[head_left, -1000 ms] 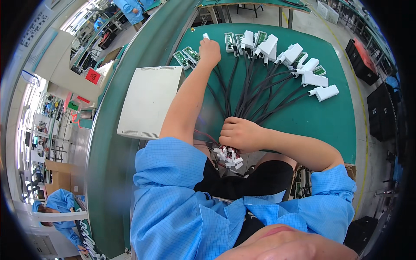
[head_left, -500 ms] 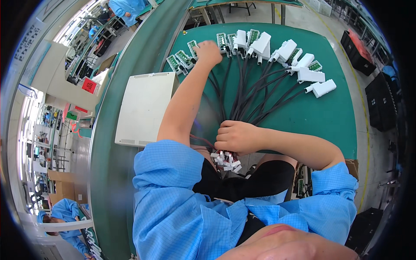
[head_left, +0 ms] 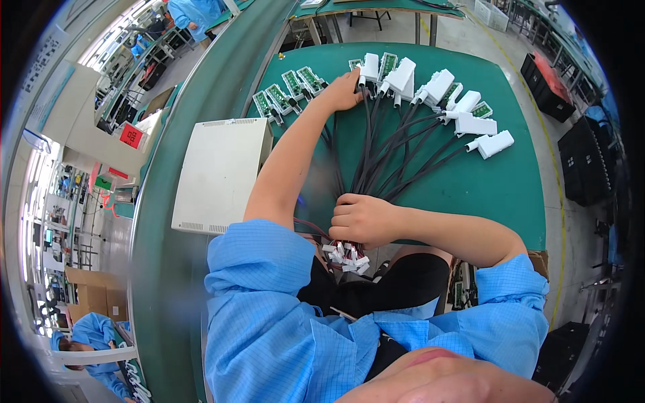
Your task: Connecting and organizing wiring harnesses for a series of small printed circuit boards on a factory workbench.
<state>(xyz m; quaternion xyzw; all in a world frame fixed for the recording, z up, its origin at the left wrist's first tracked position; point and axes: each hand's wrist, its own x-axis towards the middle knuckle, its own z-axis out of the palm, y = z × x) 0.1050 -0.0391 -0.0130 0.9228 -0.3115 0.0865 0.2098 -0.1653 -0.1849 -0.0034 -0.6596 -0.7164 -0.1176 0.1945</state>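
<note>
My right hand [head_left: 366, 218] is wrapped around a bundle of black cables [head_left: 373, 173] at the near edge of the table. Below that fist hang the bundle's white plug connectors [head_left: 346, 256] on thin wires. The cables fan out to small white cases. My left hand [head_left: 344, 93] reaches to the far side, its fingers closed at the cable end of an open case with a green circuit board [head_left: 355, 65]; the fingertips are partly hidden. Left of it lie several open cases with green boards [head_left: 293, 84]. To its right are closed white cases [head_left: 437, 86], some overlapping.
A cream metal box [head_left: 218, 176] stands left of the green table mat [head_left: 497, 195], beside a long green conveyor belt [head_left: 164, 269]. Black crates [head_left: 588, 161] stand on the floor at right. Another person in blue [head_left: 101, 336] is at lower left.
My left hand has moved right along the row of cases, from one open board case to another. The case it was at now lies beside the other open ones. My right hand keeps its grip.
</note>
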